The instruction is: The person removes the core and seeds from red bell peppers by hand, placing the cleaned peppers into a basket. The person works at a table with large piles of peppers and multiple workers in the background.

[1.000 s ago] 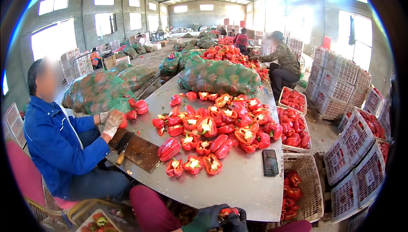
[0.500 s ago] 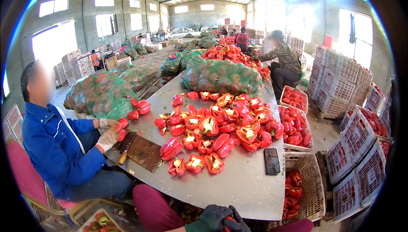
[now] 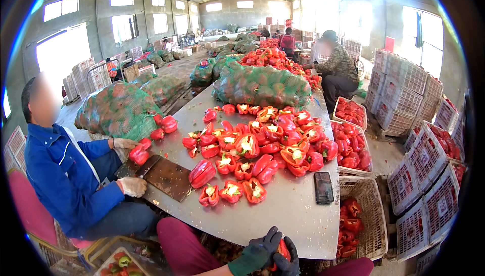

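Observation:
At the near edge of the metal table, a red bell pepper is between my two gloved hands. My left hand, in a dark green and grey glove, closes on it from the left. From the right, my right hand in a dark glove wraps round it; the lower part of this hand is cut off by the picture's edge. Beyond my hands lies a heap of red bell peppers, many cut open with pale cores showing. Three opened ones, such as a pepper half, lie nearest to me.
A co-worker on the left holds a pepper by a cutting board, one gloved hand at a knife. Green net sacks lie behind the heap. A phone rests right, beside a crate. More crates stand further right.
My hands have risen slightly with the pepper, and my left fingers have lifted. The co-worker's near hand has moved to the knife handle; the other holds the pepper at the board.

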A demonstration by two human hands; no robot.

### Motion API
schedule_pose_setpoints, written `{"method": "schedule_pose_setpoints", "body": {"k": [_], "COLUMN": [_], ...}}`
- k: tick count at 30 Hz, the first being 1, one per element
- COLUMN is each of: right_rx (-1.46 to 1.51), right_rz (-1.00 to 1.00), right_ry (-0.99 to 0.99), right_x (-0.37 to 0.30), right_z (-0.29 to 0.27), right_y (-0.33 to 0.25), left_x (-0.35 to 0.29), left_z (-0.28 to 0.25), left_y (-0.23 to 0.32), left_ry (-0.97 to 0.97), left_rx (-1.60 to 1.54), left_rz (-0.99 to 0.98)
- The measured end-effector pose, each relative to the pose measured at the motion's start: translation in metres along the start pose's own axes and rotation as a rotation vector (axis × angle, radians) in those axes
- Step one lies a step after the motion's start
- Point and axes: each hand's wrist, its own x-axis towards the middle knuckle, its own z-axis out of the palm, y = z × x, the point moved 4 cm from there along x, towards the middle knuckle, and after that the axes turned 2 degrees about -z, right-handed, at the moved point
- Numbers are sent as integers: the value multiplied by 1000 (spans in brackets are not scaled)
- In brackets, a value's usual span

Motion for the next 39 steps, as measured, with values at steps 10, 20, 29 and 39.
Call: {"method": "schedule_pose_setpoints", "body": {"k": [10, 20, 29, 39], "right_rx": [-330, -290, 91, -105], "right_rz": [-145, -80, 101, -14], "right_ry": [-128, -325, -305, -172], "right_x": [1, -10, -16, -14], "right_z": [-24, -25, 1, -9], "right_y": [10, -13, -28, -14], "left_x": [-2, -10, -16, -22], "left_z": [26, 12, 2, -37], "left_y": [-25, -19, -17, -3], "left_ry": [31, -210, -99, 210], "left_rx": [-614, -314, -1131, -306], "left_rz": [104, 226, -287, -101]}}
